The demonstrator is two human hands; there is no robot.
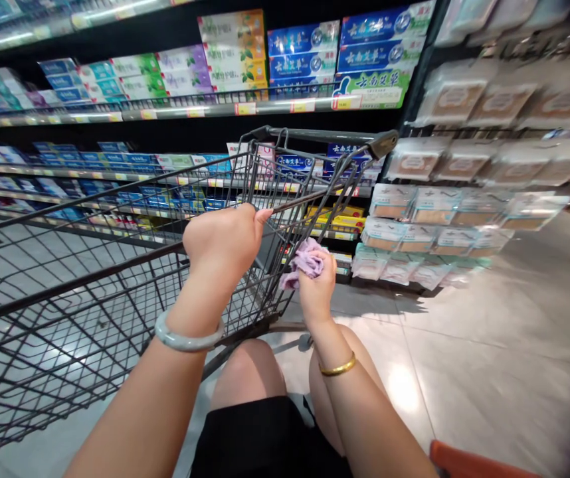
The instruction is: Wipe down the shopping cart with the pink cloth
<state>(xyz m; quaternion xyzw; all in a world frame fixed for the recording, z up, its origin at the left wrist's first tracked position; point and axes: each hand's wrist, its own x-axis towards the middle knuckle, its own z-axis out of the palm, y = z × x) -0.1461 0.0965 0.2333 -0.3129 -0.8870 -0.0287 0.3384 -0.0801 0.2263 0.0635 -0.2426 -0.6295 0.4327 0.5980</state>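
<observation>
Head cam, live: L hand (225,234) is in a fist, clamped on the top rail (73,285) of the wire cart (260,325), thumb lying along the bar, other fingertips mostly hidden. Over to the R hand (319,277): fingers closed on a crumpled lilac cloth (309,257), in front of the cart's end frame; can't tell if cloth & wire touch. Cart fills the L side, its handle (315,135) up nr the shelves (165,113). Pale bangle (188,341) on L wrist, gold-colored bangle (337,366) on R. Bent knees (249,375) below, dark garment (260,441) btwn the forearms. Bkgd: boxed goods (299,40) stacked in rows, lots of blue; packs (434,204) hanging to the R, some blurred. Tiled flr (469,318) shining, orange-red thing (474,459) poking in bottom R.
</observation>
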